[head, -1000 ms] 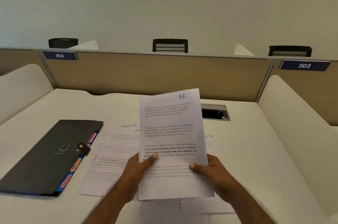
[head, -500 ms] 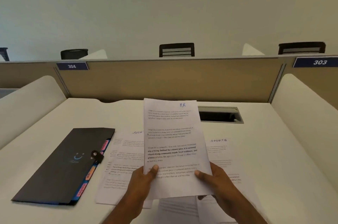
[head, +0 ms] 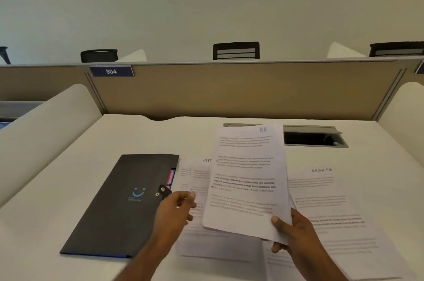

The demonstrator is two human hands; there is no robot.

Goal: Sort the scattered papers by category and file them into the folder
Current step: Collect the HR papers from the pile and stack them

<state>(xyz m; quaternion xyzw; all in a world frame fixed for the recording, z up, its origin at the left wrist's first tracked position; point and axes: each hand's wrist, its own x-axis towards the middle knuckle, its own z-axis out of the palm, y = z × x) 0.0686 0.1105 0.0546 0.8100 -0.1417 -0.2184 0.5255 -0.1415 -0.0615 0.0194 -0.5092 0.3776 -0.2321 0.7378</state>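
Two hands are working over the bench: the right hand is pinching the light, floppy HR sheets by their lower corner, while the left hand, fingers loosely curled and empty, is hovering beside the closed folder.

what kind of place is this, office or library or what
Most likely a shared office or study hall with numbered desk cubicles. A tan partition carries a "304" number plate, white side dividers fence off the desk, and office chair backs show beyond it.
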